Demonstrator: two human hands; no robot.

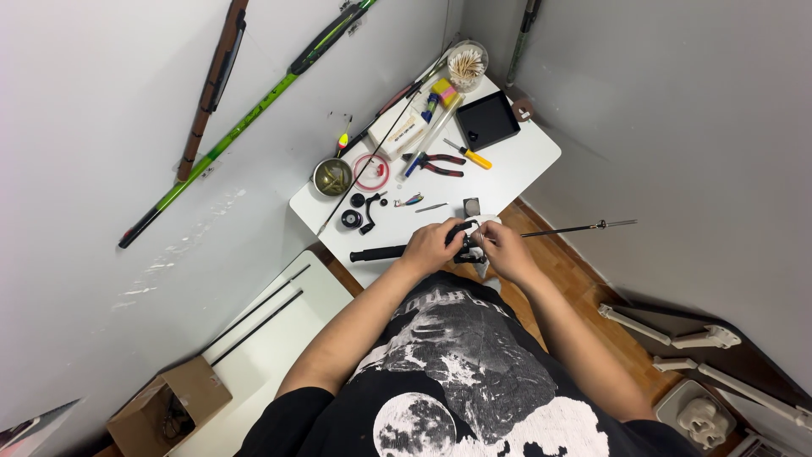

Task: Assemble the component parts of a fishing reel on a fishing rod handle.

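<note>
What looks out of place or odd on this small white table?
Nothing is spilled or broken. The fishing rod held by both hands sticks out far beyond the table edge, and tools lie scattered, like the pliers.

Table (524,161): white top. Tray (488,120), upper centre of frame: black. Pliers (436,163): red and black handles. Screwdriver (468,154): yellow handle. Ring (372,172): pink-red. Rod (254,118) on upper-left wall: green with black sections; second rod (211,89): brown. Shirt (457,372), lower centre: black, white moon print. Box (169,406), lower left: brown cardboard.
</note>
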